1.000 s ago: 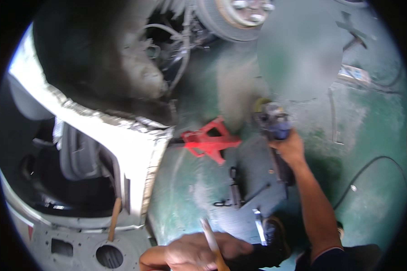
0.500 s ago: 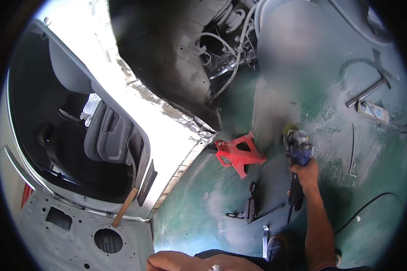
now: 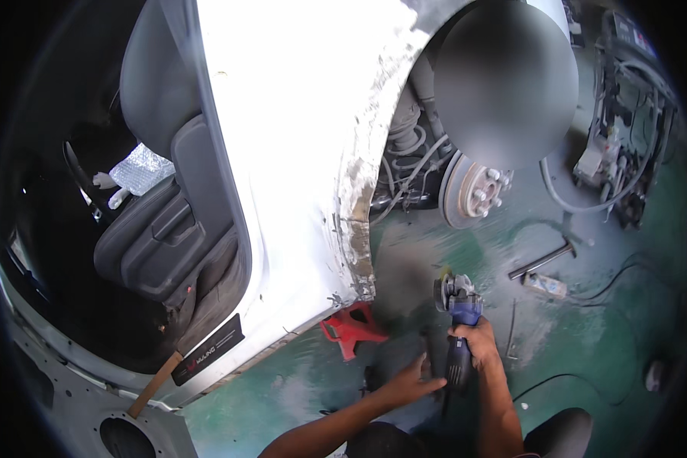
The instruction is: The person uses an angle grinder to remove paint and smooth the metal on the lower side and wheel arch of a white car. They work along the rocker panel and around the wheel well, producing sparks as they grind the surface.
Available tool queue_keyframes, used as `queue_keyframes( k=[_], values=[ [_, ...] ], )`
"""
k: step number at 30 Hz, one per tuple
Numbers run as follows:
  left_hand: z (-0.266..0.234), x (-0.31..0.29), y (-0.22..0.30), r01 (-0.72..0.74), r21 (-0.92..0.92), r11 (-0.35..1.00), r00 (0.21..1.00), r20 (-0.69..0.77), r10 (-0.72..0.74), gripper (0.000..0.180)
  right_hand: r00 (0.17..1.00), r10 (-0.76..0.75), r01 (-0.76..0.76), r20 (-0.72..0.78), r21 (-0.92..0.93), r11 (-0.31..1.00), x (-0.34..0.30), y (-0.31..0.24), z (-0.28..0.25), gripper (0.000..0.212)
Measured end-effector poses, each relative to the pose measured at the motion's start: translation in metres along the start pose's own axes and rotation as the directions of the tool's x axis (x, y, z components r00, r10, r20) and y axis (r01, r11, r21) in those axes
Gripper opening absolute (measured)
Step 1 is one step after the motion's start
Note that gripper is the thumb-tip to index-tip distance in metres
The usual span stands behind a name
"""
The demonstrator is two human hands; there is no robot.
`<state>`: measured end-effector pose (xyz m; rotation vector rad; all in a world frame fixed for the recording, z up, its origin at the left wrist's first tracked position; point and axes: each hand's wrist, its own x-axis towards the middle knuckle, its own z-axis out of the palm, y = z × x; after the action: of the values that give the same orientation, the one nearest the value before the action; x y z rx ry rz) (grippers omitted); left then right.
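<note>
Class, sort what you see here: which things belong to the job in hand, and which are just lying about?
Job in hand:
Blue-and-black angle grinder, held upper end forward
Right grip, closed around the grinder
Left grip, open near its rear end

Apparently just lying about:
Hammer
Pale package
Thin metal rod

On the black sill plate [image 3: 208, 349] in the doorway of the white car [image 3: 282, 153], 1 short word in pale capitals runs slantwise, with 1 small red emblem at its lower left end. A tiny pale mark on the grinder [image 3: 458, 357] is too small to read, as is the print on the pale box [image 3: 544, 285] lying on the floor [image 3: 588, 336].
</note>
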<state>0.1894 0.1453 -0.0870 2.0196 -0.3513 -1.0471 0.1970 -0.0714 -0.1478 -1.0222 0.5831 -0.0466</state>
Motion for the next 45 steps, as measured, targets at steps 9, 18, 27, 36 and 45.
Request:
queue_keyframes(
  k=[9, 18, 27, 36, 45],
  values=[
    [0.069, 0.077, 0.039, -0.001, -0.412, 0.911, 0.962, 0.247, 0.113, 0.041, 0.965, -0.064, -0.033, 0.256, 0.357, 0.933, -0.001, -0.059, -0.042, 0.042],
    [0.157, 0.065, 0.144, -0.243, -0.298, 0.923, 0.927, -0.352, 0.13, 0.048, 0.954, -0.204, 0.23, 0.219, -0.101, 0.968, -0.028, -0.167, -0.067, 0.049],
    [0.225, 0.054, 0.197, -0.062, -0.237, 0.969, 0.796, -0.598, -0.095, 0.061, 0.941, -0.145, 0.219, 0.306, -0.223, 0.95, -0.062, -0.217, -0.104, 0.051],
    [0.231, 0.028, 0.234, 0.006, -0.142, 0.99, 0.672, -0.733, -0.109, 0.069, 0.872, -0.138, 0.24, 0.47, -0.165, 0.957, -0.076, -0.235, -0.098, 0.051],
    [0.262, 0.031, 0.226, -0.136, -0.155, 0.979, 0.711, -0.703, -0.012, 0.079, 0.862, -0.112, 0.209, 0.494, -0.146, 0.967, -0.08, -0.224, -0.126, 0.044]
  ],
)
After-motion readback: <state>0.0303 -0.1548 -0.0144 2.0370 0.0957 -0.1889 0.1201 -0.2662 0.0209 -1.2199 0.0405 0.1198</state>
